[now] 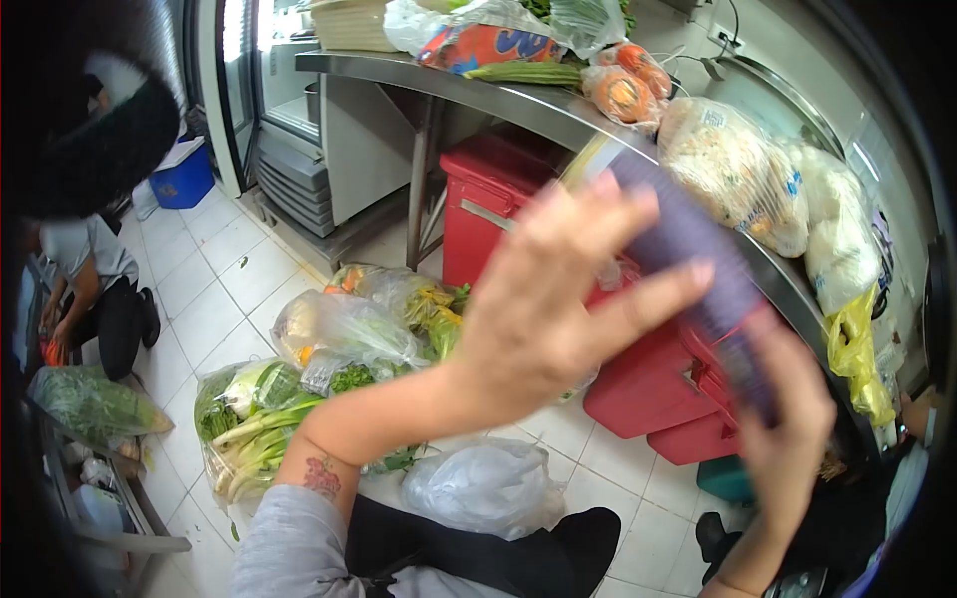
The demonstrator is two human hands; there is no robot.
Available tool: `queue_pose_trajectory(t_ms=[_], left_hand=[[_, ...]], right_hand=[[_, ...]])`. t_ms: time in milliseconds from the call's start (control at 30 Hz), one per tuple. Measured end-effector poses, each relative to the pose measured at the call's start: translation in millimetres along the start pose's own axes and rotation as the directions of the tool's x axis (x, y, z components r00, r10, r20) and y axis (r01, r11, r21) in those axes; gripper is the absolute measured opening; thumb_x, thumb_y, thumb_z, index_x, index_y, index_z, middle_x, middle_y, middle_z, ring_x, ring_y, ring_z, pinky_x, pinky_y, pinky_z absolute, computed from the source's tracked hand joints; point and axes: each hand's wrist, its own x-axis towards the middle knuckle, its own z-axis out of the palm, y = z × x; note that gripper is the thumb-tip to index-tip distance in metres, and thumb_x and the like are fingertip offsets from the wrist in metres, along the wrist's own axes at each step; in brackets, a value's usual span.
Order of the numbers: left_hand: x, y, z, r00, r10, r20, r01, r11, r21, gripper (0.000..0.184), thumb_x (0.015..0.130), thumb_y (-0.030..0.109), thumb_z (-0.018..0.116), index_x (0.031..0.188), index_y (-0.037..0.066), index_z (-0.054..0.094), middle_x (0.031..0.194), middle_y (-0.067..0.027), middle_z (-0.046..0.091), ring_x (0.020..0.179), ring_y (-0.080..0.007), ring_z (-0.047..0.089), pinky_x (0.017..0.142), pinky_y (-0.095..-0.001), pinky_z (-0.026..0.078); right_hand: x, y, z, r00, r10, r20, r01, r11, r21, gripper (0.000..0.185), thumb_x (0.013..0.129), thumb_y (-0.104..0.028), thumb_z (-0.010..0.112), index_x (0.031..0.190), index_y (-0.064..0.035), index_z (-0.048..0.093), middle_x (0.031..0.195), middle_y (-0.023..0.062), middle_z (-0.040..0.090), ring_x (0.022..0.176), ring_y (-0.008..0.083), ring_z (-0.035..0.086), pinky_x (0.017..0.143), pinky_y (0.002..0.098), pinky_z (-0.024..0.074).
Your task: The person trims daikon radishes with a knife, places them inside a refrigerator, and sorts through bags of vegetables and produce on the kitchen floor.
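Note:
A long purple bundle, blurred by motion, slants in front of the metal table's edge. A thin red band crosses its lower part and its upper end is pale yellow; its kind is unclear. My right hand is closed round the lower end. My left hand reaches up beside the bundle with its fingers spread. Its fingertips overlap the bundle in view, and whether they touch it I cannot tell. Below my hands, a bulging clear plastic bag lies on the floor by my legs.
Bagged vegetables cover the floor at left. Red bins stand under the metal table, which carries bagged carrots and a large filled bag. At far left another person crouches near a blue box.

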Motion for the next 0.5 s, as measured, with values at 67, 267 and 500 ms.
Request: queue_pose_trajectory(t_ms=[67,267,500], left_hand=[[17.1,-17.3,-43.0,0.997,-0.048,-0.057,0.049,0.999,0.018,0.052,0.063,0.008,0.079,0.113,0.012,0.066,0.124,-0.0135,0.051,0.117,-0.0308,0.049,0.099,-0.0400,0.041],[-50.5,-66.7,-116.9,0.849,-0.471,0.240,0.481,0.877,0.020,0.040,0.071,0.007,0.074,0.110,0.006,0.065,0.113,-0.0119,0.057,0.108,-0.0264,0.055,0.096,-0.0357,0.041],[-340.2,-107.2,-189.9,0.429,-0.901,0.070,0.844,0.427,0.325,0.034,0.074,0.006,0.069,0.108,0.008,0.066,0.103,-0.0104,0.062,0.100,-0.0264,0.058,0.090,-0.0362,0.044]], right_hand=[[26.8,14.3,-27.8,0.980,0.020,-0.200,-0.039,0.995,-0.088,0.058,0.072,0.013,0.061,0.128,-0.0039,0.057,0.122,0.0121,0.062,0.112,0.0243,0.060,0.097,0.0339,0.0446],[164.9,120.6,-61.9,0.976,-0.156,-0.153,0.095,0.934,-0.346,0.059,0.078,0.004,0.062,0.134,-0.0126,0.050,0.126,0.0124,0.059,0.114,0.0218,0.057,0.097,0.0318,0.0427],[230.9,187.1,20.0,0.875,0.313,0.369,-0.414,0.879,0.238,0.045,0.085,-0.012,0.060,0.127,0.0010,0.052,0.109,0.0213,0.062,0.093,0.0307,0.058,0.087,0.0371,0.0459]])
